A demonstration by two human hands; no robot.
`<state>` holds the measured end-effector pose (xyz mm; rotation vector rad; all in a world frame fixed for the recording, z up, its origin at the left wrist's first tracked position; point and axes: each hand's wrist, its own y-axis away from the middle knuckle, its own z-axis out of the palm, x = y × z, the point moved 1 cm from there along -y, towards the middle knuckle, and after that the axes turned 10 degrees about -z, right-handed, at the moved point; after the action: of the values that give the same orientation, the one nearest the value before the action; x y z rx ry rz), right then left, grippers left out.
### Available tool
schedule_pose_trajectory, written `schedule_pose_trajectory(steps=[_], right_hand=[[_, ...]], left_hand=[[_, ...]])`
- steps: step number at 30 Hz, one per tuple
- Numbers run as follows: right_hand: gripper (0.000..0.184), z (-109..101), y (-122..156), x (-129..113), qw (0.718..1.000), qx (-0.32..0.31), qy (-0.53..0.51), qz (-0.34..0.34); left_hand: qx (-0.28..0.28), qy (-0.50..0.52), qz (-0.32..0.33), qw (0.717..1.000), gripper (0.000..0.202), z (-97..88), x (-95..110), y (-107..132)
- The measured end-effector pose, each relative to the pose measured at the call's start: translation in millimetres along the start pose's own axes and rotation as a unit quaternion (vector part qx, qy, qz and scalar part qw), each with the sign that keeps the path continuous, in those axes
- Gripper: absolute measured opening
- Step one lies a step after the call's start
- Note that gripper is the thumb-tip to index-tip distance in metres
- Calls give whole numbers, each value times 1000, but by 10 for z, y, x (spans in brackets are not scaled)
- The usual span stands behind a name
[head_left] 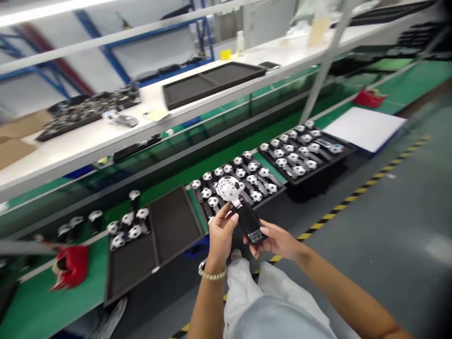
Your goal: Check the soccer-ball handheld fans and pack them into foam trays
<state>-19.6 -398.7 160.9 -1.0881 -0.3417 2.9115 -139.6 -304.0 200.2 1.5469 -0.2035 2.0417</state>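
Observation:
A small hand-held fan [240, 207] with a white round caged head and a black handle is held in front of me, above my lap. My left hand [221, 233] pinches the fan at the neck just under the head. My right hand [277, 240] grips the lower end of the black handle, label side up. Right behind the fan lies a black tray [278, 188] filled with several identical fans.
A green conveyor belt [42, 301] carries a black tray [155, 245] with a few fans, and another full tray [348, 150] sits at the right. A red object [70, 266] lies at the left. A white sheet [365, 127] lies far right. Shelves with trays run above.

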Motion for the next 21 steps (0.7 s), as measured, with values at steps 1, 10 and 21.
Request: schedule_pose_trajectory(steps=[1, 10, 21], right_hand=[[37, -108, 108, -133, 1000, 11, -14, -13], [35, -1175, 364, -1002, 988, 106, -18, -112], [53, -3120, -156, -1917, 901, 398, 135, -110]], left_hand=[[-13, -15, -11, 1000, 44, 170, -72, -96], [-101, -75, -41, 991, 44, 1473, -476, -1106], [-236, -283, -78, 926, 41, 2762, -1211, -3177]])
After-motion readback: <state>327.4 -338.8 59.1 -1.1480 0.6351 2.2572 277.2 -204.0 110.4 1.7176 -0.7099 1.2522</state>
